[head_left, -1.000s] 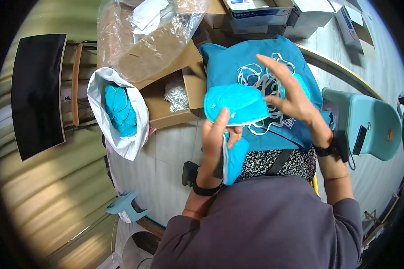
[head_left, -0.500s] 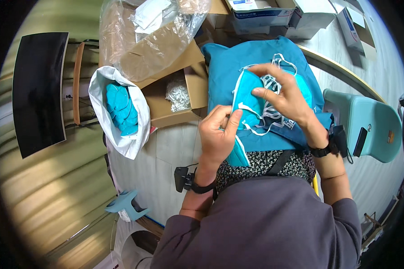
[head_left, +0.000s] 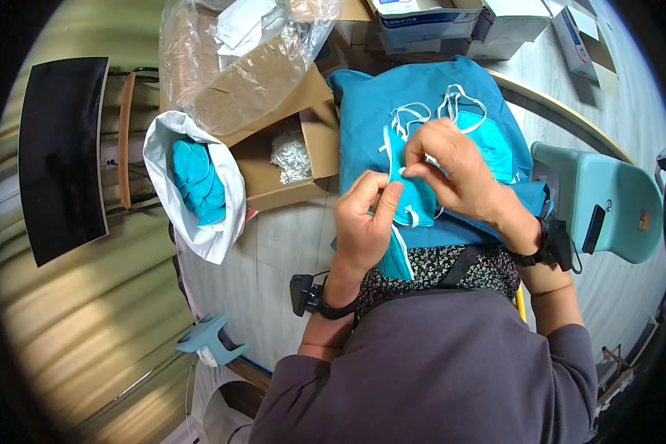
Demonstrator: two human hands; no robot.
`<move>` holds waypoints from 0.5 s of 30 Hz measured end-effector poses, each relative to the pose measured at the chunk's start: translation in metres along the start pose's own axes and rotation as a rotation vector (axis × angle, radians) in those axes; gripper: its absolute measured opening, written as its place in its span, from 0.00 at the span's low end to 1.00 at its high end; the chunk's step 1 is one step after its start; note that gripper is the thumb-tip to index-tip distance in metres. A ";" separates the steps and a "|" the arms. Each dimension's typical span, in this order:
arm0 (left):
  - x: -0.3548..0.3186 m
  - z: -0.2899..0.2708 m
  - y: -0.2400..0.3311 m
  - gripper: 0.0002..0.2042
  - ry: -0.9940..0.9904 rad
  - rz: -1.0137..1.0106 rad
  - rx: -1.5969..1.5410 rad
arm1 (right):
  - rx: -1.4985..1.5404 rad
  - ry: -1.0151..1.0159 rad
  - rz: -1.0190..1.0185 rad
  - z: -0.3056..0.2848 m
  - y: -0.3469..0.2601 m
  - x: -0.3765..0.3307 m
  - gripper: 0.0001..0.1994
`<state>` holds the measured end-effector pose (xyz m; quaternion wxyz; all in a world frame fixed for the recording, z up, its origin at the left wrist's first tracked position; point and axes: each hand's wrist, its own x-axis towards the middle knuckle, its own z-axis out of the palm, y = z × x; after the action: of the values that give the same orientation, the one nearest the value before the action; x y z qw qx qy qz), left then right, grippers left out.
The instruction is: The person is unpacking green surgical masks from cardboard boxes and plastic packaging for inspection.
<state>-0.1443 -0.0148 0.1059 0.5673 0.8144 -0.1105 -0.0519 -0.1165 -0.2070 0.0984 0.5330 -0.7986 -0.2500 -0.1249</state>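
My left hand [head_left: 364, 222] and my right hand [head_left: 457, 174] together pinch a folded teal face mask [head_left: 413, 198] with white straps, held over a teal cloth [head_left: 392, 96] spread on my lap. Another teal mask [head_left: 488, 137] with white straps lies on the cloth just beyond my right hand. A second folded teal piece [head_left: 396, 259] hangs below my left hand.
A white bag [head_left: 200, 229] filled with teal masks stands on the floor at left. Beside it is an open cardboard box [head_left: 311, 155] holding white straps, with a clear plastic bag [head_left: 229, 59] behind. Boxes [head_left: 422, 22] lie at the top; a teal chair [head_left: 607, 200] is at right.
The mask, held open and rounded a second ago, is now folded flat between both hands. My hands have drawn closer together over the cloth.
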 end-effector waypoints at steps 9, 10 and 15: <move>-0.006 0.004 0.007 0.07 0.038 0.033 0.025 | 0.181 0.159 0.202 0.009 -0.003 -0.003 0.08; -0.009 0.001 0.007 0.07 0.058 0.036 0.004 | 0.115 0.204 0.164 0.010 0.008 -0.005 0.08; -0.010 -0.021 0.014 0.08 0.203 -0.031 -0.004 | -0.062 0.240 0.289 -0.024 0.057 -0.011 0.06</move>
<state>-0.1515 0.0023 0.1259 0.5763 0.8159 -0.0398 0.0219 -0.0941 -0.2492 0.0581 0.5464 -0.8217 -0.0635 -0.1489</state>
